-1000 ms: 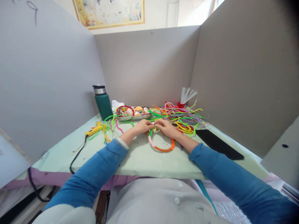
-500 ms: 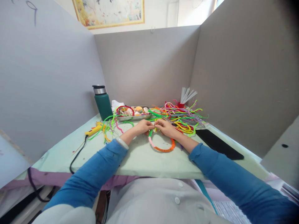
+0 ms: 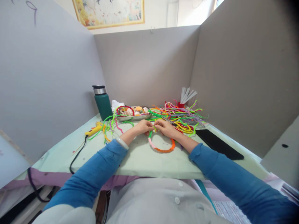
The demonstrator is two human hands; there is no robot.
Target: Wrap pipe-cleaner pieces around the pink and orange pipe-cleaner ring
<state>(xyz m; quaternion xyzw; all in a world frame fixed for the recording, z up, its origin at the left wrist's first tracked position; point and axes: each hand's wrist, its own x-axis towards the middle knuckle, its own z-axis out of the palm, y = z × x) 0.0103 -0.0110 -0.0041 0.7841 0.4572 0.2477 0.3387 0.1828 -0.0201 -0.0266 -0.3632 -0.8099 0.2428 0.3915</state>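
Note:
A ring wrapped in fuzzy pipe cleaner (image 3: pixel 163 150), with green, pink and orange sections, lies toward me on the table. My left hand (image 3: pixel 142 127) is closed at the far left part of the ring, fingertips pinched by its green section. Close against it, my right hand (image 3: pixel 164 128) pinches a short yellow-green pipe cleaner (image 3: pixel 155 129) at the top of the ring. The fingertips of both hands almost meet there, and they hide the far side of the ring.
Behind my hands lie a metal tray (image 3: pixel 135 118) of shells and a heap of coloured pipe cleaners (image 3: pixel 182 113). A green bottle (image 3: pixel 103 104) and a corded yellow glue gun (image 3: pixel 94 128) are on the left. Glue sticks (image 3: pixel 187 95) and a black flat slab (image 3: pixel 218 144) are on the right.
My fingertips have shifted very slightly at the top of the ring, around the yellow-green pipe cleaner. Everything else looks the same.

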